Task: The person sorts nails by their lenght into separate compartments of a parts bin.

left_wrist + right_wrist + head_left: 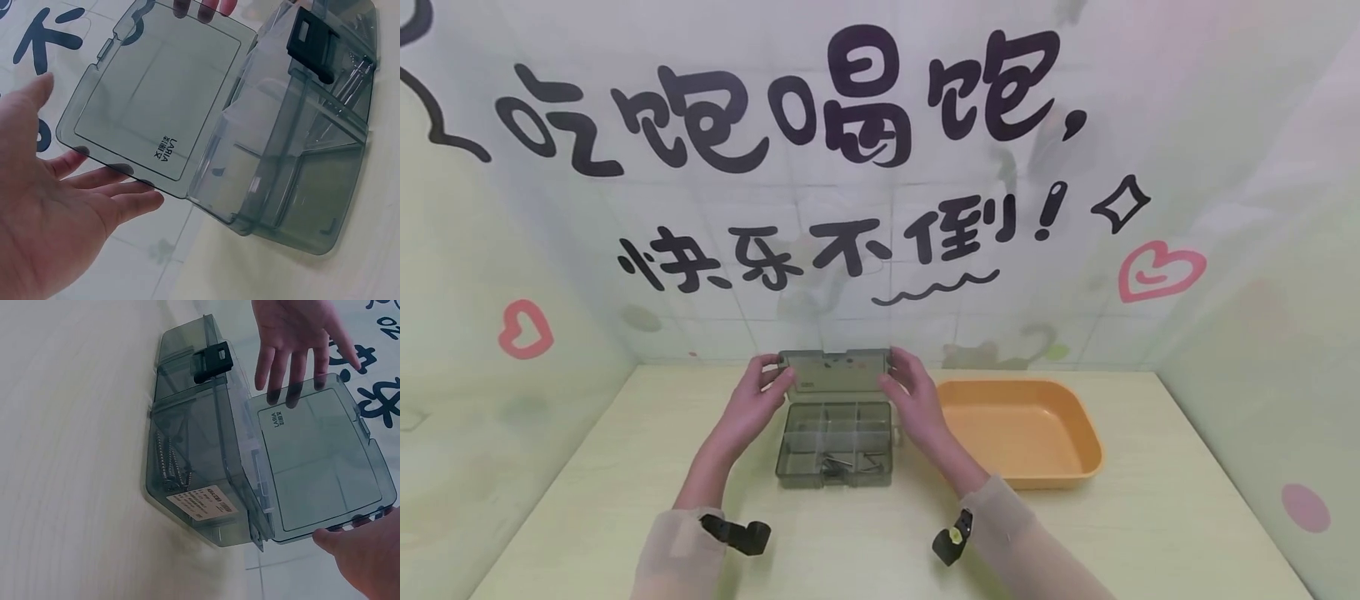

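A translucent grey-green compartment box (833,437) stands on the table, its hinged lid (835,372) raised at the back. Metal screws (167,459) lie in the front middle and front right compartments. My left hand (758,393) is at the lid's left edge. In the left wrist view, its extended fingers (115,181) touch the lid from behind, with the thumb apart. On the other side, my right hand (919,400) has its fingers behind the lid's right edge and its thumb (326,540) beside that edge; how firmly it touches cannot be told.
An orange rectangular tray (1097,454) stands to the right of the box, partly behind my right forearm. Dark latches (312,47) show on the box's front. A white printed backdrop (820,325) rises behind the pale table (1180,517) and along both sides.
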Available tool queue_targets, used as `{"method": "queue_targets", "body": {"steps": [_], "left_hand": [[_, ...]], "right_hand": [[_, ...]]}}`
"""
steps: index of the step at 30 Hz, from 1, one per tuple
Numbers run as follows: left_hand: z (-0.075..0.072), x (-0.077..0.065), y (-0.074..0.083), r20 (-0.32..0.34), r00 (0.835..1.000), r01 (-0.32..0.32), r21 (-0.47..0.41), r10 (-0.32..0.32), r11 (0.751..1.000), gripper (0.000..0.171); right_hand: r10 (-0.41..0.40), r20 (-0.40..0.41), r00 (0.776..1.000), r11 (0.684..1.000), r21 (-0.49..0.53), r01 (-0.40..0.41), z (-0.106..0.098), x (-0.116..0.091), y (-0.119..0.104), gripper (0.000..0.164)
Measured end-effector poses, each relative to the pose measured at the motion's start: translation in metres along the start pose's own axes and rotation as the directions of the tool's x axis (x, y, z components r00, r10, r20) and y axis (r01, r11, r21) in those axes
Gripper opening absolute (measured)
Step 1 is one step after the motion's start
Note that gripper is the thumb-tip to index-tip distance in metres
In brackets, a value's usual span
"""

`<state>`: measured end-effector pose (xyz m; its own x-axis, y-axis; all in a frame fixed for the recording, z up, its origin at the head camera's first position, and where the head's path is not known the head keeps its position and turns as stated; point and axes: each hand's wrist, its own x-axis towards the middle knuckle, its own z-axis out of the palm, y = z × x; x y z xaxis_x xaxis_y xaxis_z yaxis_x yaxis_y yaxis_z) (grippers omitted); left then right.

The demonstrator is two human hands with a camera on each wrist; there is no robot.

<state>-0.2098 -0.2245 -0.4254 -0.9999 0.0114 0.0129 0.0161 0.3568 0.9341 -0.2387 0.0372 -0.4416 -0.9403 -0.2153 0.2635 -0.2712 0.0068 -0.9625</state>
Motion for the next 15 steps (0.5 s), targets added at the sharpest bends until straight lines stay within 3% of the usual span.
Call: {"method": "queue_targets", "body": {"steps": [7,15], "left_hand": [[0.0058,-0.0003,0.0011,0.005,1.0,-0.013,-0.112,0.014,0.994,0.064],[0.0086,-0.0037,0.0001,-0.007,1.0,-0.012,-0.104,0.011,0.995,0.052]], "right_hand": [[-0.012,-0.05,0.999,0.999,0.041,0.014,0.0013,-0.0036,0.0028,0.047],[0.018,-0.11,0.994,1.0,0.025,-0.015,0.0017,-0.0054,0.0025,0.037]]}}
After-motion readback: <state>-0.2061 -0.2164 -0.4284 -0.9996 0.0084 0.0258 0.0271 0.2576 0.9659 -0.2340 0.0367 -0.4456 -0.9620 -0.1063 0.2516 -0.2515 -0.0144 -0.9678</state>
